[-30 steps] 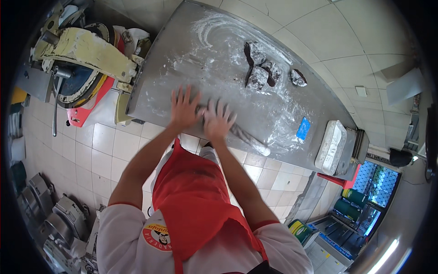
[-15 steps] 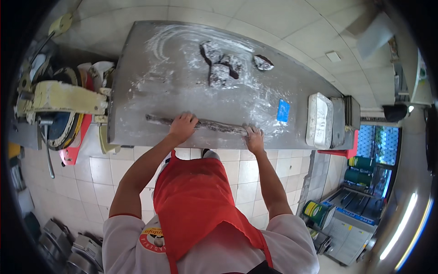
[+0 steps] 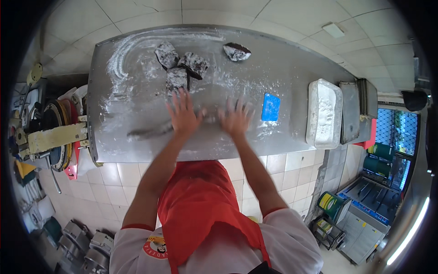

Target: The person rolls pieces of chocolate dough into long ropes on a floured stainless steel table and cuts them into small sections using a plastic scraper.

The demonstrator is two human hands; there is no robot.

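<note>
Hands (image 3: 184, 118) moved in from table edge (image 3: 132, 160) — open room left of dark rope (image 3: 148, 133).

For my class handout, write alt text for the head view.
A person's left hand and right hand spread over a blurred, dark roll on a gray table. Beyond are four dark, powdered chunks; to the right, a blue rectangle and a tray of white powder.

Floured worktable (image 3: 292, 68) and dough (image 3: 151, 132) suggest a bakery.
</note>
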